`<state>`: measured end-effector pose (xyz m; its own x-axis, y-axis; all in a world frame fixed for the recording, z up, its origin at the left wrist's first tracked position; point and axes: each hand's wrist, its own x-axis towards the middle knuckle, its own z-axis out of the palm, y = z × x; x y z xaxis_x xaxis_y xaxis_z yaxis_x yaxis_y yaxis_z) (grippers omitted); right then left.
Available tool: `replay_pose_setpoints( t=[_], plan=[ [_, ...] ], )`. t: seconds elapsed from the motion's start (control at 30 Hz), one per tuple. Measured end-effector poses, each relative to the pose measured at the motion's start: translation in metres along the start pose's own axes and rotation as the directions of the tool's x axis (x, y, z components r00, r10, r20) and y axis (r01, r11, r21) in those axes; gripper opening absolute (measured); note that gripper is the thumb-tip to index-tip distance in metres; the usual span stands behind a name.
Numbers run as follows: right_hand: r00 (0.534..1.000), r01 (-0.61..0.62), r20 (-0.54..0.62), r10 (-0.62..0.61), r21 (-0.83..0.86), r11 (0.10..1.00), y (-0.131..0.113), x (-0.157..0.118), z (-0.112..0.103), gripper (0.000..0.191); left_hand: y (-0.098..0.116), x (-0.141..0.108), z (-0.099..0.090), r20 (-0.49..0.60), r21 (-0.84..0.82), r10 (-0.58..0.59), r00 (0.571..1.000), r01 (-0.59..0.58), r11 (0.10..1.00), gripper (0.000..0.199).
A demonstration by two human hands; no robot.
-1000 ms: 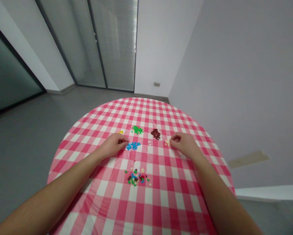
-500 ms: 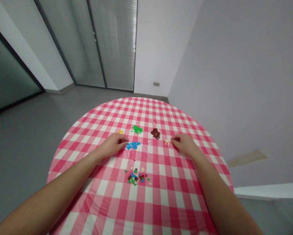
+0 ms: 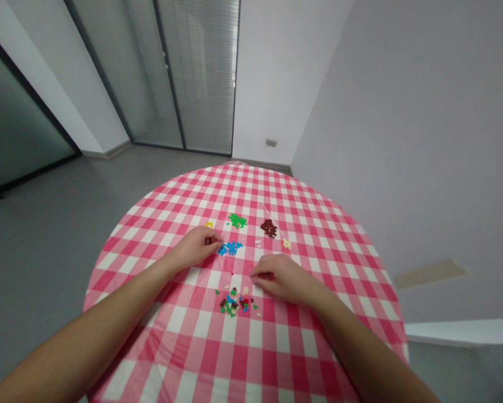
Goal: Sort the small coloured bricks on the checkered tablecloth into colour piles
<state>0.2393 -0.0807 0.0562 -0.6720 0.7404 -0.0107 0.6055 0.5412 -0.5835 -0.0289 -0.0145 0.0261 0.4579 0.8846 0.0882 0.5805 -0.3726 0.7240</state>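
Observation:
My left hand rests on the table at the left edge of a pile of small blue bricks. Its fingers are curled in and thumb and fingertips come together; whatever they may hold is hidden. Over the middle of the cloth is my right hand, its thumb a little apart from the fingers and nothing seen between them. Just nearer to me and left of it lies a mixed heap of small coloured bricks. One tiny red piece lies between the heap and the blue pile.
Farther off are piles of green bricks and dark brown bricks. A few cream bricks lie right, and yellow bricks show behind my left hand. A red-and-white checked tablecloth covers the round table. A wall rises on the right.
My right hand has left the cream bricks and moved left and toward me, near the mixed heap. My left hand stays by the blue pile. The view has shifted slightly.

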Motion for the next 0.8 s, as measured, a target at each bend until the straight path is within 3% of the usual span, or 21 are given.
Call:
replay_pose_setpoints(
  t=[0.23,0.8],
  plan=[
    [0.991,0.083,0.096,-0.088,0.059,0.995,-0.007,0.007,0.017,0.02,-0.001,0.0,0.001,0.004,0.01,0.005,1.0,-0.005,1.0,0.017],
    [0.997,-0.002,0.075,0.011,-0.111,0.994,0.002,0.003,0.012,0.021,-0.003,0.0,0.003,0.015,-0.021,-0.006,1.0,0.007,1.0,0.015]
  ],
)
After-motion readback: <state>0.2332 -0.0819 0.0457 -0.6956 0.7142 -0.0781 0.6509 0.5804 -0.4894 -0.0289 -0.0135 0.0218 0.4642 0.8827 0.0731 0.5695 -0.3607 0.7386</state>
